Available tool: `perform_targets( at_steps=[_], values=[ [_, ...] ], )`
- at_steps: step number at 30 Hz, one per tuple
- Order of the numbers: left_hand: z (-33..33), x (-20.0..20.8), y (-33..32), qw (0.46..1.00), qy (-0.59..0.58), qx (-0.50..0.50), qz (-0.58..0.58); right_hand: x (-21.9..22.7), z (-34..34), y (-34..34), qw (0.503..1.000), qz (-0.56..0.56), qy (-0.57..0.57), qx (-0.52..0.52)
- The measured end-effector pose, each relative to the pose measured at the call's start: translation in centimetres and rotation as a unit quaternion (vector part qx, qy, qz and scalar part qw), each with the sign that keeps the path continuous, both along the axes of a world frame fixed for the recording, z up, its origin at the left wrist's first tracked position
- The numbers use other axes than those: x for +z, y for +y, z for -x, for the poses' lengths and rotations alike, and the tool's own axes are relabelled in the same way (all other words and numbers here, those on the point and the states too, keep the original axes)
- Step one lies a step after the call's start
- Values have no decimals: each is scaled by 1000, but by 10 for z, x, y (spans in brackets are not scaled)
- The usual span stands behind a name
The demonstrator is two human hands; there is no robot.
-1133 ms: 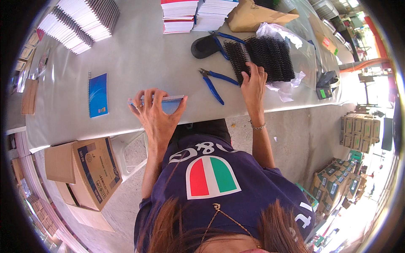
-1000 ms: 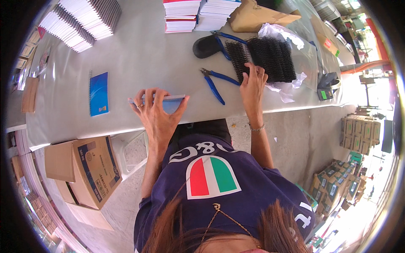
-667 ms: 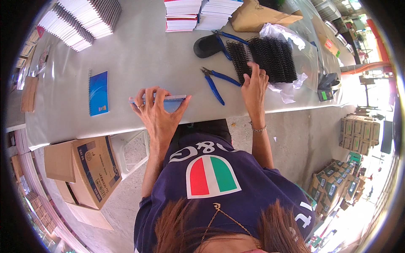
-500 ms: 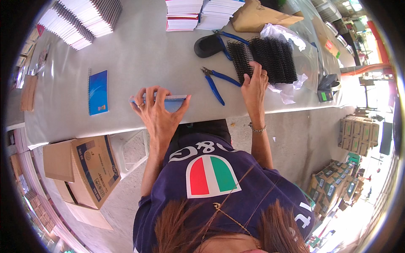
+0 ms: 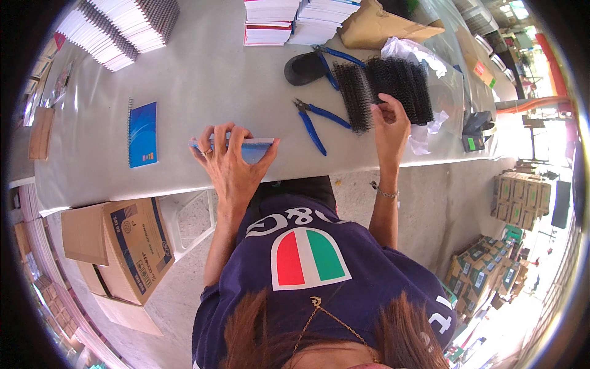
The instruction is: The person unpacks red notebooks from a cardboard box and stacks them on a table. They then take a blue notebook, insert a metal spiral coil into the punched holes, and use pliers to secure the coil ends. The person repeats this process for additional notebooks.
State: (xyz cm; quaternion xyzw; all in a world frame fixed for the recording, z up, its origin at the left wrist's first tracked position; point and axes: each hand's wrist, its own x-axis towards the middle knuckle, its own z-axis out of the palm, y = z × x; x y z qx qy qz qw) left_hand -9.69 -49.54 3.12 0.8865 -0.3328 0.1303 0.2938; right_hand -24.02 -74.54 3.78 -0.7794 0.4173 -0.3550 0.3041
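My left hand (image 5: 224, 163) is closed around a small upright pad of paper with a blue cover (image 5: 255, 152), its white page edge upward, near the table's front edge. My right hand (image 5: 392, 126) pinches at the edge of a bunch of black plastic spiral coils (image 5: 354, 98). The coil between finger and thumb is largely hidden among the others. More black coils (image 5: 409, 86) lie packed to the right. Left of the coils rest blue-handled cutting pliers (image 5: 313, 123), jaws pointing away; a second blue-handled pair (image 5: 329, 67) lies behind, beside a black rounded object (image 5: 304, 69).
A blue spiral notebook (image 5: 143, 135) lies at the left. Stacks of spiral-bound books (image 5: 114, 34) and of books (image 5: 267, 34) stand at the back. Crumpled brown paper (image 5: 384, 27) and white wrapping (image 5: 424, 138) surround the coils. An open carton (image 5: 132, 246) sits below the table.
My right hand has moved slightly right and toward me, its fingers curling more. The left bunch of coils has shifted right and looks blurred. My left hand stays put with the pad.
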Motion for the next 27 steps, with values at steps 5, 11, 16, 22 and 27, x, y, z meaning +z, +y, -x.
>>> perform_targets(
  at_steps=[5, 11, 16, 22, 27],
  values=[
    [0, 3, -1, 1000, -11, -4, -5, 5, 4, -8, 998, 55, -20, -35],
    [-5, 2, -2, 1000, -5, -11, 1, 12, 2, 0, 992, 110, -48, -44],
    [-4, 2, -3, 1000, -8, -12, 8, 8, 5, -10, 989, 147, -22, -28],
    [-4, -1, -3, 1000, -16, -14, 8, 14, 12, -11, 981, 124, -109, -104],
    [-3, 1, -1, 1000, -5, -9, 7, 10, 14, -18, 948, -47, -315, 17]
  ],
)
